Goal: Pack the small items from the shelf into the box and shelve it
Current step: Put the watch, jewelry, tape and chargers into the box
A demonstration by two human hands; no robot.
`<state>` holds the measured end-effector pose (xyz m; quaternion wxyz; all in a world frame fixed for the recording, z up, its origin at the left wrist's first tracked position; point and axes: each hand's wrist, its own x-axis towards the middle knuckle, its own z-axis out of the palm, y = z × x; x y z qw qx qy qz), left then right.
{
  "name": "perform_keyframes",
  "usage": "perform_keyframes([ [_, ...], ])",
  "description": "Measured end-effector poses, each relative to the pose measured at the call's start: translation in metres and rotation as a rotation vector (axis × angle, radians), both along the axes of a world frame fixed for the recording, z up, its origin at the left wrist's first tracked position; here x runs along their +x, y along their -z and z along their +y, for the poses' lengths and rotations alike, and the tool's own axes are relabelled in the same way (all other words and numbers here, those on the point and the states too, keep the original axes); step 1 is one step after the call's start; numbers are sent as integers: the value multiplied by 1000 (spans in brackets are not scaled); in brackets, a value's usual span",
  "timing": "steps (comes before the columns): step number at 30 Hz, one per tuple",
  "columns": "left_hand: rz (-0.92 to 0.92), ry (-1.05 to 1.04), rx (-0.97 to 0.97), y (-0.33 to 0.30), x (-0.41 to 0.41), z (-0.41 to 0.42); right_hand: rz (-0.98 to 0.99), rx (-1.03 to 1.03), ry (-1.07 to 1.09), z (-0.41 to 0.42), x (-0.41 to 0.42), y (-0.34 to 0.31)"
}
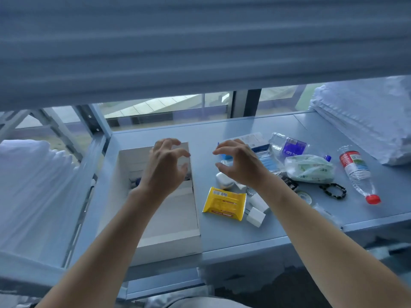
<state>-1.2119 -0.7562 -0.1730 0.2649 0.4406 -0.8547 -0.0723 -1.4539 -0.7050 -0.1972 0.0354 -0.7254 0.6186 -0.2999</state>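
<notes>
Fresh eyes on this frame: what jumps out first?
Two bare hands, left hand over the open white box and right hand over the clutter, both empty with fingers curled. Next, the yellow packet beside the box and the red-capped water bottle lying at right.

White box [155, 238], yellow packet [223, 203], red-capped bottle [355, 172], black bead bracelet [333, 190].

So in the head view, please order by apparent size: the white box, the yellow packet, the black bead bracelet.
1. white box, by far the largest
2. yellow packet
3. black bead bracelet, the smallest
</notes>
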Motion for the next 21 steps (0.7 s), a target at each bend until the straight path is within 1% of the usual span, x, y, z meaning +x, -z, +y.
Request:
perform_keyframes([
  [7,-9,143,12,8,-93,33,-40,101,173,68,-96,18],
  [12,-6,233,61,18,-159,56,-76,129,272,106,-153,28],
  [16,-18,304,117,34,-205,75,-104,177,314,140,-191,38],
  [21,-75,374,154,58,-255,94,-106,263,334,173,-230,52],
])
